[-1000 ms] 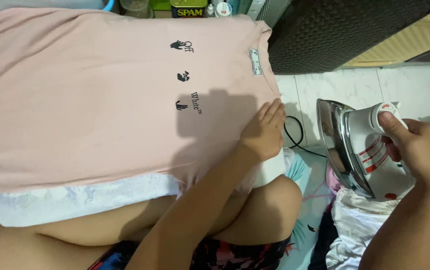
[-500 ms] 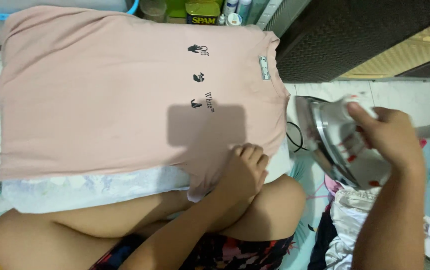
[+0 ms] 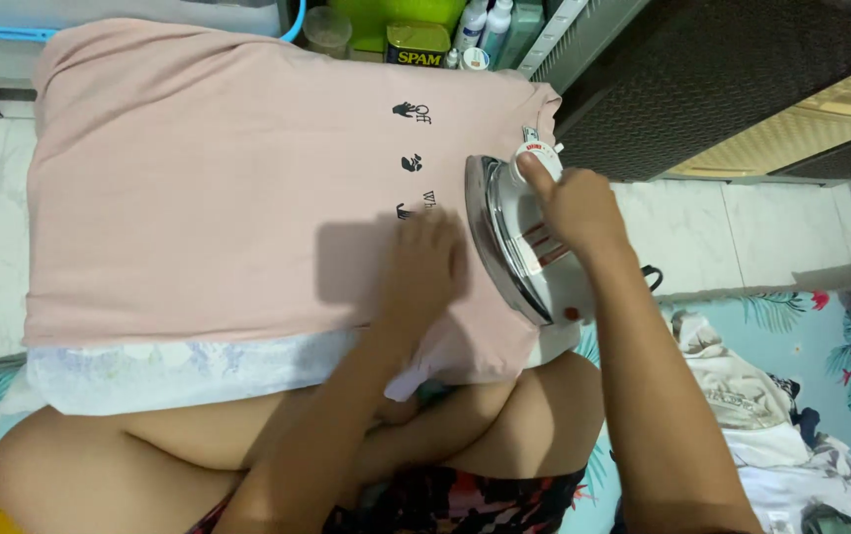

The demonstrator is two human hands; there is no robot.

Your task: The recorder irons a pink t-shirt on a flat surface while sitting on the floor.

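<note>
A pink t-shirt (image 3: pixel 198 188) with small black prints lies spread flat over a white padded cloth (image 3: pixel 178 371) on my lap. My right hand (image 3: pixel 569 203) grips the handle of a white and chrome clothes iron (image 3: pixel 514 237), tilted on its edge over the shirt's collar end. My left hand (image 3: pixel 423 262) rests flat on the shirt just left of the iron, fingers together and pressing the fabric.
A dark woven cabinet (image 3: pixel 702 79) stands at the upper right. A tin and several bottles (image 3: pixel 445 35) sit beyond the shirt's far edge. Crumpled clothes (image 3: pixel 761 405) lie on a patterned mat at the right. White floor tiles (image 3: pixel 742 227) lie between.
My right hand has carried the iron leftward from beside the shirt onto its collar end. My left hand slid from the shirt's lower edge up toward the prints.
</note>
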